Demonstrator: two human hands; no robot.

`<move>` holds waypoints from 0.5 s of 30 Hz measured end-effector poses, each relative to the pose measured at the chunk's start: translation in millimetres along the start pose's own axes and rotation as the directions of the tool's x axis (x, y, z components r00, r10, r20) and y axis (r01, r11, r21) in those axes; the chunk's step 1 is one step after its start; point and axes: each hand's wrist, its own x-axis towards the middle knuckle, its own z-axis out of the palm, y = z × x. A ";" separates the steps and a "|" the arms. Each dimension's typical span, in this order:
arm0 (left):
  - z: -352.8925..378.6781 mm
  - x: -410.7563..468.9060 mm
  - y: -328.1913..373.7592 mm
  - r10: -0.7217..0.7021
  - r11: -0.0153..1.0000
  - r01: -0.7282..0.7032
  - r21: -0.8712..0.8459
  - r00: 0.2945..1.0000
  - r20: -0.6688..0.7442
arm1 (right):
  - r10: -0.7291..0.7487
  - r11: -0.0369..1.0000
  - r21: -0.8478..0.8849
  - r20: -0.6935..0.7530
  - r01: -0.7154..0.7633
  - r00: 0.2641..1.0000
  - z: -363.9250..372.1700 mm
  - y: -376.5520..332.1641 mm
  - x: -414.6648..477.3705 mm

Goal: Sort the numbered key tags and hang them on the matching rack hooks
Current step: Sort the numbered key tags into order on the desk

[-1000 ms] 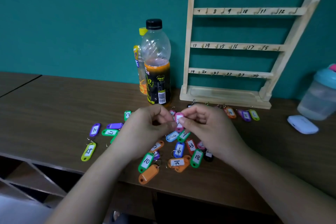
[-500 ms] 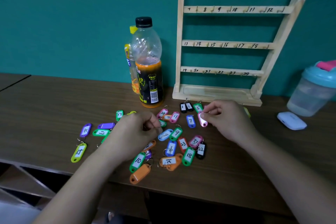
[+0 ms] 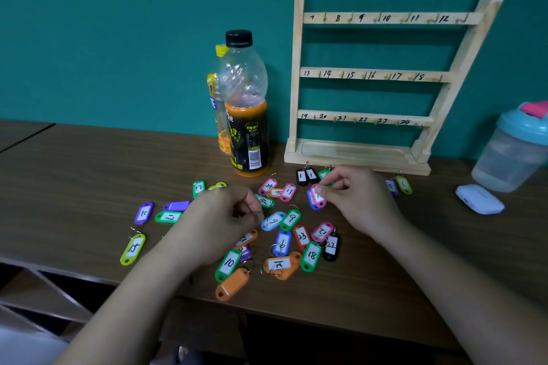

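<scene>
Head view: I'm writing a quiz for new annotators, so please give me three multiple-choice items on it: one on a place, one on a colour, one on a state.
1. Where do the two black tags lie?
A. on the table just in front of the rack base
B. left of the bottle
C. on a hook

2. What colour is tag 18?
A. orange
B. green
C. purple

3. What is the right hand doing?
A. gripping the bottle
B. lying flat on the table
C. pinching a pink tag

Answers:
1 A: the black tags lie side by side at the front edge of the rack base.
2 B: the shell around the 18 label is green.
3 C: thumb and fingertips close on the pink tag's top end.
</scene>
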 end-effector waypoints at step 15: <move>-27.5 -1.3 -7.8 -0.069 0.997 0.070 0.030 0.996 -0.054 | -0.125 0.985 -0.117 -0.009 0.123 0.992 6.0 -7.6 -9.9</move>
